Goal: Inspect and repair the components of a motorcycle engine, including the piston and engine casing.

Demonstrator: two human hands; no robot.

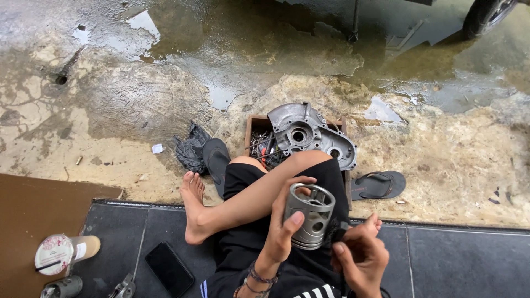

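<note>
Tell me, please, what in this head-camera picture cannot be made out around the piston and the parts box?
- Right hand: what its fingers pinch against the piston is dark and mostly hidden by the hand.
- Left hand covers the piston's near-left side.
- Wooden box: its contents are hidden by the engine cover and the knee.
- Wheel: cut off by the top edge.
- Metal tool: cut off by the bottom edge.
</note>
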